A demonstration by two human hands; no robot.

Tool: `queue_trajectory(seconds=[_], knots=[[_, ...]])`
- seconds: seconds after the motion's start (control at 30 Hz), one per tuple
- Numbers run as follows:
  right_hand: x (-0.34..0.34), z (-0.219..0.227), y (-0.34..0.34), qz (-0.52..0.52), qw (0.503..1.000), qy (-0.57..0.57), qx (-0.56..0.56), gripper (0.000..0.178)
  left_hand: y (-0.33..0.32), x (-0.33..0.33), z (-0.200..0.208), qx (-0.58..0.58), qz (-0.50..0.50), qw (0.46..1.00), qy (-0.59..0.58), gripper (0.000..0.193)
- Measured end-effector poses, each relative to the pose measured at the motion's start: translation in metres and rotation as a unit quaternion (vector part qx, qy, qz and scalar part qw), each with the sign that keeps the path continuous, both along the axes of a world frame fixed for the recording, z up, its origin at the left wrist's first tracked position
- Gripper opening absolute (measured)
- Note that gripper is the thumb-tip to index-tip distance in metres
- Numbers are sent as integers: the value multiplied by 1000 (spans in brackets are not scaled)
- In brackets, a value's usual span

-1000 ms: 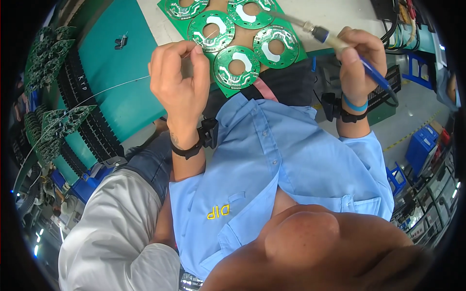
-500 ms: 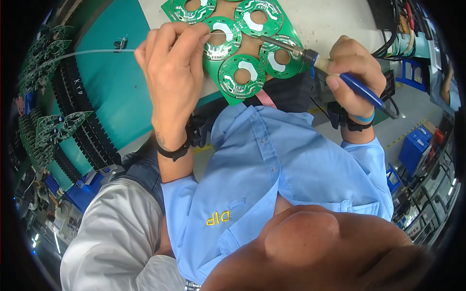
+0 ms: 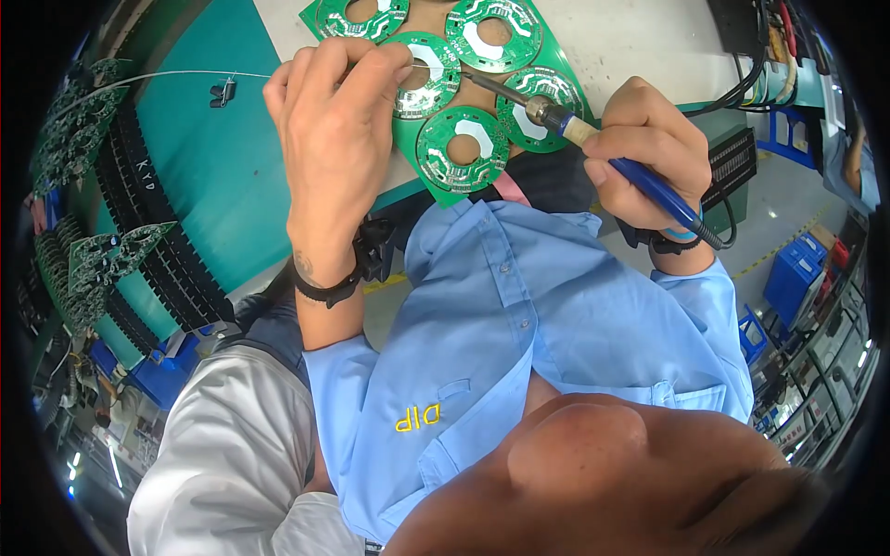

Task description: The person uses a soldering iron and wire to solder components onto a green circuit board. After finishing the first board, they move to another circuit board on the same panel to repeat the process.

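A: Straight to the head view, where plenty is going on; what is held on the left?

B: A thin silvery wire (image 3: 185, 72) is pinched in the left hand (image 3: 334, 130), thumb and fingers closed on it. A long tail is stretched leftward over the green mat (image 3: 213, 167), while a short end is poked out rightward, above the middle-left board (image 3: 440, 93)

A: And on the right?

B: A soldering iron (image 3: 556, 121) with a blue handle is gripped in the right hand (image 3: 649, 153), the fingers wrapped firmly around it. Its slim tip is aimed left, right by the edge of that same board; whether contact is made cannot be told from here

A: So where are the boards placed?

B: Five ring-shaped boards can be counted, all set in one green panel (image 3: 426, 167) ahead of the chest, at the top of the view. White patches are seen beside their holes, and the pale desk (image 3: 621, 42) is spread out beyond

A: Anything around them?

B: A small dark component (image 3: 221, 93) is seen on the mat, close by the wire. At the far left, populated circuit boards (image 3: 83, 139) are stacked near black slotted racks (image 3: 153, 185), and at lower left a co-worker in white (image 3: 222, 445) is glimpsed
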State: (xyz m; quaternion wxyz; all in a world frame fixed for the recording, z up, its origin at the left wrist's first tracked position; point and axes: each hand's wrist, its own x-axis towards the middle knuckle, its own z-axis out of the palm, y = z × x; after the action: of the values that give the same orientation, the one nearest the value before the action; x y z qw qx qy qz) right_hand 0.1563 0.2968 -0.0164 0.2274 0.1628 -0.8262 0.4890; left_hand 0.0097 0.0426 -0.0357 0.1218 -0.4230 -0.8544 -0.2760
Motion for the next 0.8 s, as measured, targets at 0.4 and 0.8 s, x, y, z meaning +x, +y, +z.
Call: queue_trajectory(seconds=[0.4, 0.8], knots=[[-4, -4, -2, 0, 1000, -1, 0, 29, 0, -1, -1, 7, -3, 1000, -5, 11], [-3, -2, -3, -1, 1000, 2, 13, 28, 5, 2, 1, 3, -11, 1000, -13, 11]])
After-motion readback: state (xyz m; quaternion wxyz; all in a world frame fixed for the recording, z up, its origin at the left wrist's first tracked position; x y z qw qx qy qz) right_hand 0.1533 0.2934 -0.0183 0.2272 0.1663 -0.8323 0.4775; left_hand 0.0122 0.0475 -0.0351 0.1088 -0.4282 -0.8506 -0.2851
